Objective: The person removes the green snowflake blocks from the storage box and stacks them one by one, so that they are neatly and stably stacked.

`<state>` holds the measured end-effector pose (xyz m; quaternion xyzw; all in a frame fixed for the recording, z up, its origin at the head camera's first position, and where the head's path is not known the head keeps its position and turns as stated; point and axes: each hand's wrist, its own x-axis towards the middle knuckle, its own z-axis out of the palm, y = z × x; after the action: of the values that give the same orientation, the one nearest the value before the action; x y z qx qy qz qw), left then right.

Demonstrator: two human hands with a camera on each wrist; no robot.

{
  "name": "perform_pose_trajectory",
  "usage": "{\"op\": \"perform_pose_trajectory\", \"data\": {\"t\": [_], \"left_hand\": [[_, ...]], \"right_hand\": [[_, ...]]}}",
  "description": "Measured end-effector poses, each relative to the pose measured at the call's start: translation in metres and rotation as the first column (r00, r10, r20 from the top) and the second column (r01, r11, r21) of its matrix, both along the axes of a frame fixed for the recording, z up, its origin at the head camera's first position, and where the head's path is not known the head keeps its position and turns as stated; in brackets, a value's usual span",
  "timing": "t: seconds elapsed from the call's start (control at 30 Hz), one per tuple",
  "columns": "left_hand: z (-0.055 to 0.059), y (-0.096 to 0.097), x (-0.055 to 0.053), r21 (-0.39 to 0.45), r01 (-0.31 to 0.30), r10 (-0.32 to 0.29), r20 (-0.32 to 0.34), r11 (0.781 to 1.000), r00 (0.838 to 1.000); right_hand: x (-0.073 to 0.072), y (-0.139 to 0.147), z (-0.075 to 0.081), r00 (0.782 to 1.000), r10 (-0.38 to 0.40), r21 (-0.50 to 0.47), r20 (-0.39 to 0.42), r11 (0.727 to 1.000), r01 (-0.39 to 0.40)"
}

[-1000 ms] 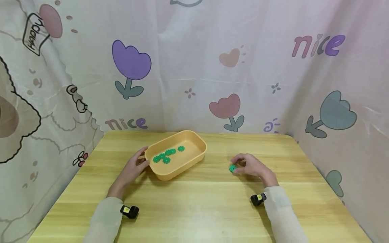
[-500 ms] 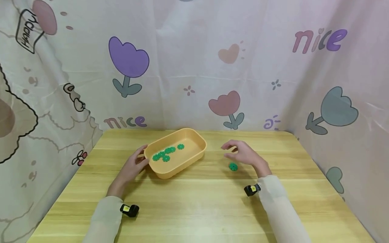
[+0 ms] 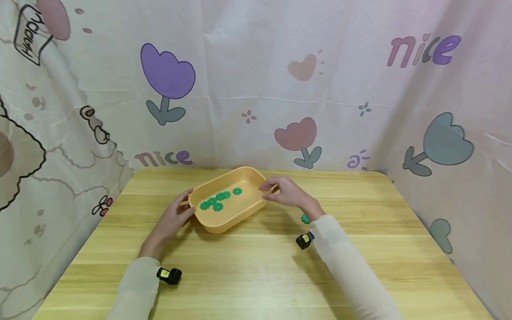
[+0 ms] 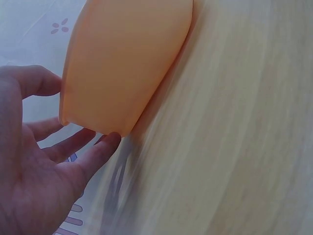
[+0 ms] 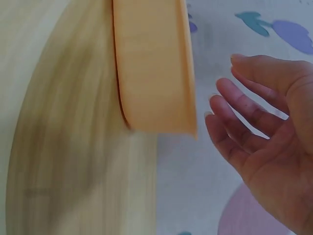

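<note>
A yellow plastic tray (image 3: 241, 209) stands at an angle on the table, with several green flower-shaped discs (image 3: 218, 207) lying mostly in its left half. At its left end my left hand (image 3: 173, 218) grips the tray, fingers at the end handle and thumb against the outer wall, as the left wrist view shows too. My right hand (image 3: 289, 194) hovers by the tray's right end, its loosely bent fingers overlapping the rim in the head view. In the right wrist view that hand holds nothing and is apart from the tray. A single green disc (image 3: 306, 218) lies on the table, partly hidden by the right wrist.
The wooden table (image 3: 256, 275) ends at the back against a curtain (image 3: 240, 66) printed with flowers and words. Small black cameras (image 3: 305, 240) sit on both wrists.
My right hand has let go of the green disc, leaving it on the table, and has moved left to the tray's right end. The left hand and tray stay put.
</note>
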<state>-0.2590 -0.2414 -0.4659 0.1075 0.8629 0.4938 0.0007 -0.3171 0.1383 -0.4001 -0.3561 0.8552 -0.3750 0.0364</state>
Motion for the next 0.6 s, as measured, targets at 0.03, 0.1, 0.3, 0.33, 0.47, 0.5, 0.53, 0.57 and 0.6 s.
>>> {"op": "perform_pose_trajectory", "data": {"t": [0.03,0.1,0.3,0.33,0.47,0.5,0.53,0.57,0.6], "left_hand": [[0.001,0.0,0.0,0.0,-0.003,0.003,-0.001,1.0,1.0],[0.002,-0.001,0.001,-0.001,-0.006,0.006,0.001,1.0,1.0],[0.004,0.0,0.002,0.0,0.0,0.0,-0.006,1.0,1.0],[0.004,0.0,0.002,-0.003,0.0,0.0,-0.006,1.0,1.0],[0.003,0.001,0.002,-0.004,-0.007,0.007,0.006,1.0,1.0],[0.003,0.001,0.002,-0.003,-0.007,0.007,0.009,1.0,1.0],[0.002,0.001,0.002,-0.003,-0.006,0.006,0.011,1.0,1.0],[0.002,0.001,0.003,0.0,-0.006,0.006,0.013,1.0,1.0],[0.002,0.001,0.003,0.003,-0.005,0.005,0.013,1.0,1.0]], "right_hand": [[-0.002,-0.007,-0.001,1.0,0.007,-0.006,-0.001,1.0,-0.007],[-0.005,-0.02,-0.003,1.0,0.019,-0.011,-0.007,1.0,-0.019],[-0.012,-0.055,-0.01,0.999,0.051,0.017,0.013,0.999,-0.051],[-0.012,-0.06,-0.011,0.998,0.056,0.025,0.015,0.998,-0.057],[-0.016,-0.08,-0.017,0.998,0.059,0.073,-0.001,0.996,-0.059],[-0.017,-0.084,-0.018,0.998,0.059,0.085,-0.005,0.995,-0.058],[-0.018,-0.088,-0.02,0.998,0.061,0.094,-0.005,0.994,-0.06],[-0.018,-0.092,-0.021,0.998,0.061,0.1,-0.001,0.993,-0.06],[-0.018,-0.096,-0.022,0.998,0.061,0.105,0.009,0.993,-0.062]]}}
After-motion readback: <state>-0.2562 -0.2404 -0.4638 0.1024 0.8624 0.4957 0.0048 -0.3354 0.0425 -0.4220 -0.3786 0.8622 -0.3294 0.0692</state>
